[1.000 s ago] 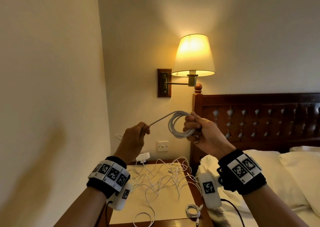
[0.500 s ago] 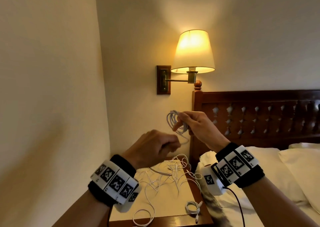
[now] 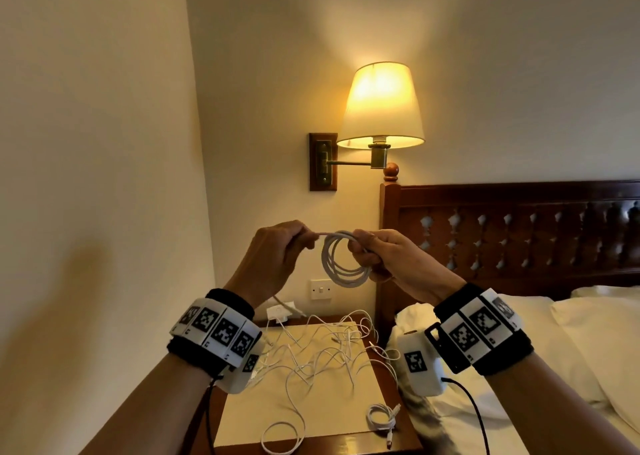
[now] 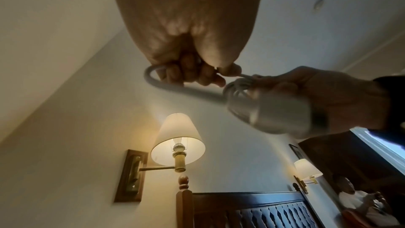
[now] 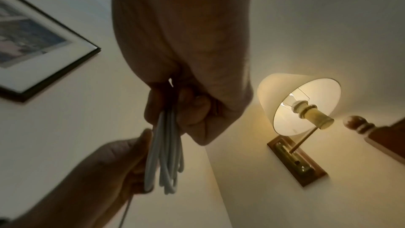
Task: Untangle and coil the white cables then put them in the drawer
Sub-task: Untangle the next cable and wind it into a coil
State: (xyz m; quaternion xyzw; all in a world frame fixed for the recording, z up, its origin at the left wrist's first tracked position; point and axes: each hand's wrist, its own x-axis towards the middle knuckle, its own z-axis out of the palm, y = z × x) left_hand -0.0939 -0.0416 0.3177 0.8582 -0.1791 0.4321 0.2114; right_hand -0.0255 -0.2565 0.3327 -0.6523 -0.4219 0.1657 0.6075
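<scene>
I hold a white cable coil (image 3: 341,262) up at chest height above the nightstand. My right hand (image 3: 367,250) grips the coil's loops (image 5: 166,153) in its curled fingers. My left hand (image 3: 304,241) pinches the free strand (image 4: 175,86) right beside the coil, and the strand trails down behind my left wrist to a white plug (image 3: 278,312). A tangle of thin white cables (image 3: 322,350) lies on the nightstand top (image 3: 263,416). One small coiled cable (image 3: 381,418) sits at its front right corner. No drawer shows in any view.
A lit wall lamp (image 3: 379,108) hangs above and behind my hands. The dark wooden headboard (image 3: 519,232) and bed with white pillows (image 3: 595,333) stand to the right. A wall switch (image 3: 320,289) sits low on the wall. The left wall is close.
My left hand dropped toward the tangle half a second ago, then rose again and now pinches the strand close to the coil. The right hand has lowered the coil a little.
</scene>
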